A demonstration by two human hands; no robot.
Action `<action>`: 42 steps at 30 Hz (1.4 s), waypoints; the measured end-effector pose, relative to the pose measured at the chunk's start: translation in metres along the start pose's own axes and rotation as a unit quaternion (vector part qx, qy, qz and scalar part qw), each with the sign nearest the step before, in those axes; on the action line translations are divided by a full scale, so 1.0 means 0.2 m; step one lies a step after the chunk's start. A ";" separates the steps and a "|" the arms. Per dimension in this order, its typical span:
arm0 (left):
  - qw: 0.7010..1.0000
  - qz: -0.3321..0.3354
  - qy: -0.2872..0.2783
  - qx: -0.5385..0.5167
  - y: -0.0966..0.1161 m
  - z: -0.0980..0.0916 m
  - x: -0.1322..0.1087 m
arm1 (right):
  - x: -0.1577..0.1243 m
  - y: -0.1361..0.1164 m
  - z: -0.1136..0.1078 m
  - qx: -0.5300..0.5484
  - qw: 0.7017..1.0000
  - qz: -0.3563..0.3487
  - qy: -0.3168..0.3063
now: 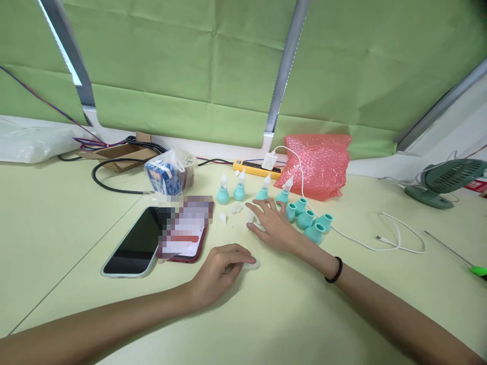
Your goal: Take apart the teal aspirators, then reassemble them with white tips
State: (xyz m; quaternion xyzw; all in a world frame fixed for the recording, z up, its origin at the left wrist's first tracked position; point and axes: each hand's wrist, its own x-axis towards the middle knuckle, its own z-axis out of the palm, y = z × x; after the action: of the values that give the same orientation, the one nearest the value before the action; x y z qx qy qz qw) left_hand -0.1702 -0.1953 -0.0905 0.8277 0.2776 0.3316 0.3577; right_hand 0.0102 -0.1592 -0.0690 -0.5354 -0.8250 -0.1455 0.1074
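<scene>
Low over the table, my left hand [222, 266] pinches a small translucent plastic piece [251, 264] between thumb and fingers. My right hand [274, 225], fingers spread, reaches over small whitish parts [250, 217] beside the teal bulbs; I cannot make out a firm grip on any of them. Several teal rubber bulbs with clear nozzle tops, one a bulb [239, 191], stand in a row behind the hands. To the right of my right hand, open-necked teal bulbs [315, 233] are grouped without tops. A small white tip [223, 218] and a clear piece [236, 208] lie between the hands and the row.
Two phones lie left, a black-screened phone [131, 246] and a red-cased phone [194, 243]. Behind are a bagged blue package [165, 175], a yellow power strip [243, 166] and pink bubble wrap [323, 167]. A white cable [361, 247], green fan [449, 180] and screwdriver [475, 270] lie right.
</scene>
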 end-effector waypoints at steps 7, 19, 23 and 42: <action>0.991 0.097 -0.019 0.086 -0.02 0.01 -0.03 | 0.07 0.06 -0.08 -0.006 1.000 -0.015 -0.005; 0.967 0.136 -0.037 0.210 0.00 0.03 -0.03 | -0.01 0.34 -0.20 -0.019 0.989 0.107 -0.095; 0.975 0.110 -0.044 0.188 0.00 0.02 -0.03 | 0.00 0.35 -0.17 -0.024 0.989 0.110 -0.100; 0.981 0.131 0.120 -0.075 0.02 0.04 -0.07 | -0.27 -0.19 -0.06 0.436 0.897 0.020 0.069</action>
State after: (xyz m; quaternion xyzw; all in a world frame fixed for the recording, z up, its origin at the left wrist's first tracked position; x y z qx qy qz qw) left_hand -0.1723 -0.2096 -0.0957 0.7817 0.1821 0.4926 0.3364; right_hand -0.0031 -0.2234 -0.0811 -0.4395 -0.7853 0.1945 0.3902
